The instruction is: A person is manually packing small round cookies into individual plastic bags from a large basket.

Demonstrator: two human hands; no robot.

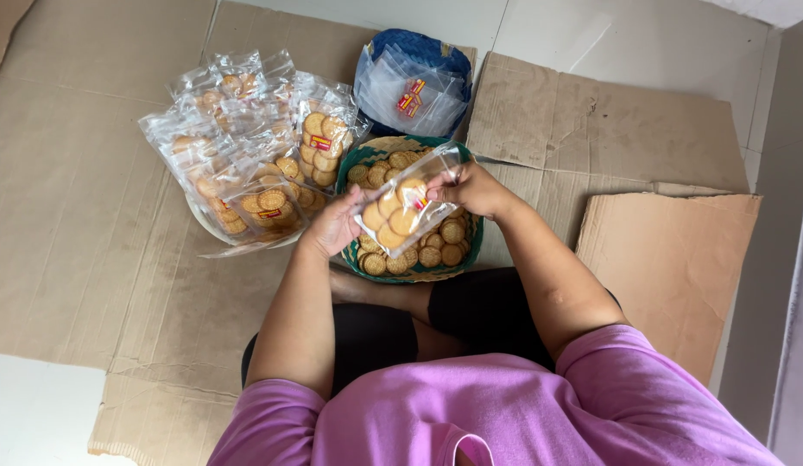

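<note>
My left hand point(332, 226) cups the lower end of a clear plastic bag point(405, 210) partly filled with round golden biscuits. My right hand point(467, 187) pinches the bag's open top edge, fingers at its mouth. The bag hangs tilted over a green woven basket point(357, 158) that holds several loose biscuits point(430, 250). The basket sits on the floor just beyond my crossed legs.
A heap of filled biscuit bags point(246, 155) lies to the left of the basket on a pale tray. A blue bag holding empty clear packets point(412, 91) stands behind the basket. Flattened cardboard sheets point(609, 129) cover the floor; a wall runs along the right.
</note>
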